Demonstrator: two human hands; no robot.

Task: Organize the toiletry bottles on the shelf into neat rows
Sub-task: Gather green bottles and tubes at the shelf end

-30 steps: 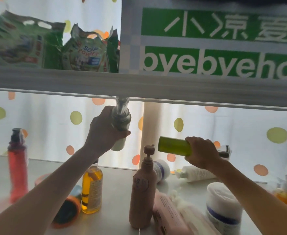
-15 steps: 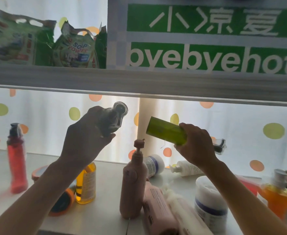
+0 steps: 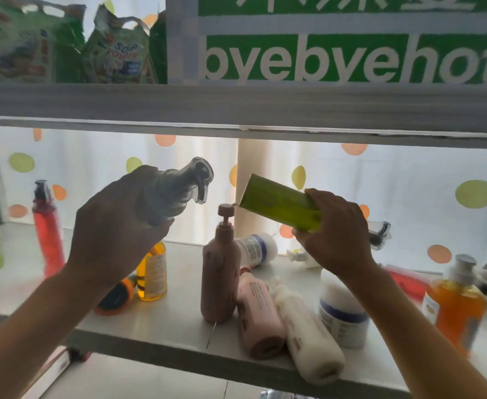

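a white shelf (image 3: 179, 321) is seen before a curtain (image 3: 409, 197) dotted green and orange. two bottles are held above it: a grey pump bottle (image 3: 176, 191) is gripped by the left hand (image 3: 115, 226), and a green bottle (image 3: 279, 203) is clasped by the right hand (image 3: 337, 234). since half a second ago both have been tilted further, the green bottle's base raised toward the left. on the shelf one pink pump bottle (image 3: 220, 272) is stood upright, with one pink bottle (image 3: 261, 315) and one white bottle (image 3: 308, 335) lain beside it, apparently touching. one yellow bottle (image 3: 151, 272), one red bottle (image 3: 48, 234) and one orange pump bottle (image 3: 458, 303) are stood apart.
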